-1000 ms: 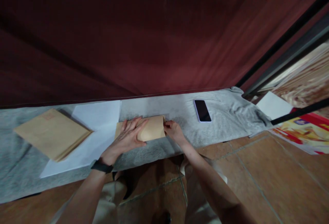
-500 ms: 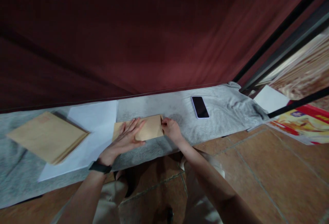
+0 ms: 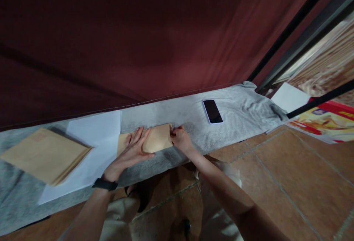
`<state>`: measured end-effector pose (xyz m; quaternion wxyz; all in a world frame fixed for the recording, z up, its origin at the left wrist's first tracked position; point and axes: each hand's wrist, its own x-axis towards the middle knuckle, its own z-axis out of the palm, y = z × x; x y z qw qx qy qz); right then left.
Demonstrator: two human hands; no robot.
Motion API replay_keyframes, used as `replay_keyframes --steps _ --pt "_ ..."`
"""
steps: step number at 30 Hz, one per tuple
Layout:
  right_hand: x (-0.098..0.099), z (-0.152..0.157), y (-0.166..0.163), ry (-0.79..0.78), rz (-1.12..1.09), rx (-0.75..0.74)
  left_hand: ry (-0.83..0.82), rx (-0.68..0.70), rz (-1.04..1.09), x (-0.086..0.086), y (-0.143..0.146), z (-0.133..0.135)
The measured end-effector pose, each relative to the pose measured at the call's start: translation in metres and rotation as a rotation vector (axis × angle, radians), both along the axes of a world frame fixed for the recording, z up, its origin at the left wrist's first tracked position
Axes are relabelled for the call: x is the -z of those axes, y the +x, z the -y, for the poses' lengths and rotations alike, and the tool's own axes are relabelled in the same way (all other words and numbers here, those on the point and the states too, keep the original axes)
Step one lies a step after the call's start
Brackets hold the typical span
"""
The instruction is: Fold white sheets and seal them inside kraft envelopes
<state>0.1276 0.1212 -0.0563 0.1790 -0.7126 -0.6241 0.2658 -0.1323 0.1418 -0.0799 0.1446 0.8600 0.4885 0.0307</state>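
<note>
A small brown envelope (image 3: 157,137) lies on the grey cloth (image 3: 238,119) in front of me. My left hand (image 3: 129,152) rests flat on its left half, fingers stretched and apart, a black band on the wrist. My right hand (image 3: 179,139) is closed in a pinch at the envelope's right edge, gripping it there. A white sheet (image 3: 96,130) lies under the envelope's left end.
A stack of larger brown envelopes (image 3: 44,154) sits at the left on the cloth. A dark phone (image 3: 212,111) lies face up to the right. White paper (image 3: 289,96) and a colourful poster (image 3: 323,123) lie at far right. A dark red curtain hangs behind; tiled floor lies below.
Both hands and the envelope keep their hold; the view has drifted so everything sits slightly lower left. My left hand's fingers spread a little wider on the envelope.
</note>
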Motion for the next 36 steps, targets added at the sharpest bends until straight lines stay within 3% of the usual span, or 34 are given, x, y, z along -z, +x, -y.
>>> replay_keyframes --steps 6,14,22,36 --pt "0.004 -0.005 -0.001 0.001 0.04 -0.104 -0.028 -0.031 -0.031 -0.007 0.006 0.001" --pt "0.0 -0.006 0.001 -0.032 0.027 -0.038 -0.041 -0.017 -0.051 -0.011 0.007 0.001" --pt "-0.008 -0.001 0.0 -0.019 0.041 0.013 -0.026 0.016 -0.07 -0.004 0.003 0.001" --pt "-0.008 0.0 -0.001 -0.005 0.036 0.013 -0.006 0.026 -0.054 -0.004 0.004 0.003"
